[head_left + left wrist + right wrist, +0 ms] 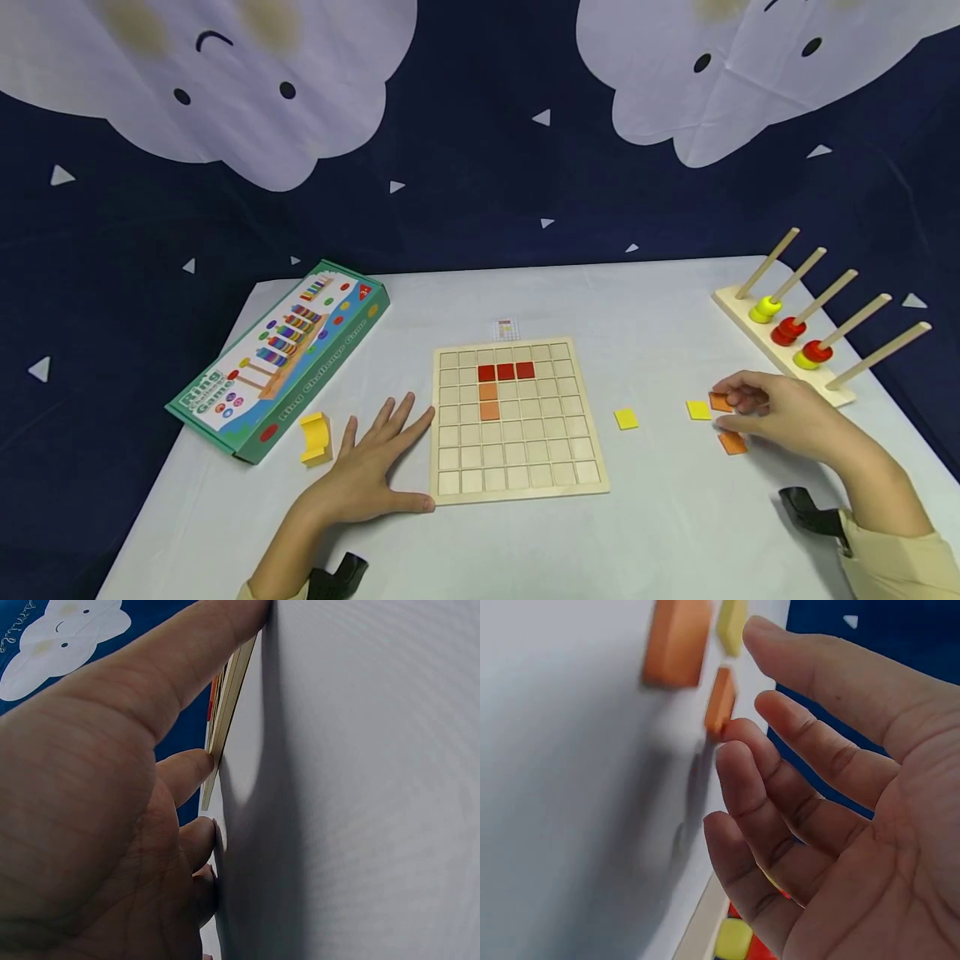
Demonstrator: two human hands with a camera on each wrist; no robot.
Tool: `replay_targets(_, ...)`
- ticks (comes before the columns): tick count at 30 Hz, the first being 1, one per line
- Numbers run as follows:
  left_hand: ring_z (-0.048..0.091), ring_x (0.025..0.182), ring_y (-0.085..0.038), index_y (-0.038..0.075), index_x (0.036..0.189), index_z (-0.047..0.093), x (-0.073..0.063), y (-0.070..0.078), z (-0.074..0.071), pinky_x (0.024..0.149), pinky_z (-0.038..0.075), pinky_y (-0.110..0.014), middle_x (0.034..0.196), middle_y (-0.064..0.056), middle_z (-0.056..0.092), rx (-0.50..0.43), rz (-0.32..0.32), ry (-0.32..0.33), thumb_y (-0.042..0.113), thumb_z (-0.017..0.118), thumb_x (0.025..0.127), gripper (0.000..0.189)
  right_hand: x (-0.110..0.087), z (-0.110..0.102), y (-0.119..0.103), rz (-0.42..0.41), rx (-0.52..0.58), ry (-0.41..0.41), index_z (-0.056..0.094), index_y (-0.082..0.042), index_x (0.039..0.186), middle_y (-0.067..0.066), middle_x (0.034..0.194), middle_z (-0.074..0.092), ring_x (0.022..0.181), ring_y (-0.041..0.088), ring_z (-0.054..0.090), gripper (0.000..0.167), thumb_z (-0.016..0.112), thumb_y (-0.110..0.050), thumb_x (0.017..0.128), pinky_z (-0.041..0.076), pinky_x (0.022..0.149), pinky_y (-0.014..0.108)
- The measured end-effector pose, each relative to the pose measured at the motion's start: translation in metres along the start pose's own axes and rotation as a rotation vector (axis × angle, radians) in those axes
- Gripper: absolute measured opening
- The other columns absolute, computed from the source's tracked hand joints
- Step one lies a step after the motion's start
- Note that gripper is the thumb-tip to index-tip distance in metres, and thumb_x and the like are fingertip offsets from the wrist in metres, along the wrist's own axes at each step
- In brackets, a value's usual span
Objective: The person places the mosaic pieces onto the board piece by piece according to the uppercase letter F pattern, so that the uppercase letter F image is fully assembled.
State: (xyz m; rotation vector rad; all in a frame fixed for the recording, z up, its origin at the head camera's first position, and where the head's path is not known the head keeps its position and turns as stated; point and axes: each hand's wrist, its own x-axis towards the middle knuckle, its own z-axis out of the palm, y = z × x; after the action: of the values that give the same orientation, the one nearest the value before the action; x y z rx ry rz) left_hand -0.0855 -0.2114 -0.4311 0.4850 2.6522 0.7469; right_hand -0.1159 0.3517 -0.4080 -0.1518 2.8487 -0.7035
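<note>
A wooden grid board (525, 454) lies mid-table, with three red tiles (506, 372) in a row and two orange tiles (489, 410) below the leftmost. My left hand (375, 471) is spread flat on the cloth, its thumb and index fingertip at the board's left edge. To the right, my right hand (791, 412) hovers over two loose orange tiles, one farther (721, 402) and one nearer (732, 443). Its fingers are loosely bent, with a gap between thumb and fingers and nothing held. In the right wrist view a fingertip is close to one orange tile (721, 703); whether it touches is unclear.
Two yellow tiles, one nearer the board (626, 418) and one by the orange tiles (698, 410), lie loose. A small pattern card (506, 329) sits behind the board. A peg stand (780, 346) with rings is far right; a game box (281, 358) and yellow block (316, 439) are left.
</note>
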Motion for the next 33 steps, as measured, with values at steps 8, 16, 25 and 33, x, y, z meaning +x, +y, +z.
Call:
replay_targets(8,0.004,0.169,-0.043,0.037,0.170,0.032,0.000,-0.001,0.001,0.123,-0.010,-0.083,0.183,-0.004,0.012,0.004,-0.002,0.002,0.068,0.089,0.073,0.117,0.003,0.002,0.015,0.007,0.010,0.035,0.074,-0.002,0.122,-0.001,0.094,0.067,0.077,0.000,0.052,0.046,0.091,-0.027,0.087,0.047,0.067,0.019)
replay_targets(16,0.003,0.169,-0.043,0.037,0.170,0.031,0.001,-0.002,0.001,0.123,-0.010,-0.083,0.183,-0.004,0.012,0.009,-0.003,-0.003,0.069,0.089,0.074,0.116,0.005,0.003,0.022,0.058,0.025,0.016,0.073,0.000,0.123,0.001,0.095,0.066,0.078,0.003,0.051,0.046,0.088,-0.027,0.090,0.046,0.066,0.019)
replay_targets(25,0.004,0.169,-0.044,0.036,0.170,0.032,0.001,-0.002,0.001,0.123,-0.009,-0.083,0.183,-0.005,0.012,0.017,-0.002,-0.006,0.069,0.088,0.074,0.116,0.007,0.005,0.024,0.052,0.029,0.019,0.073,0.001,0.121,0.001,0.093,0.066,0.077,0.004,0.052,0.041,0.086,-0.025,0.092,0.046,0.065,0.019)
replay_targets(33,0.004,0.169,-0.044,0.035,0.170,0.033,0.001,-0.002,0.001,0.123,-0.009,-0.084,0.183,-0.006,0.012,0.017,0.001,-0.002,0.069,0.088,0.074,0.116,0.008,0.006,0.024,0.052,0.026,0.037,0.074,0.000,0.118,0.001,0.091,0.066,0.076,0.004,0.052,0.038,0.086,-0.025,0.092,0.045,0.064,0.019)
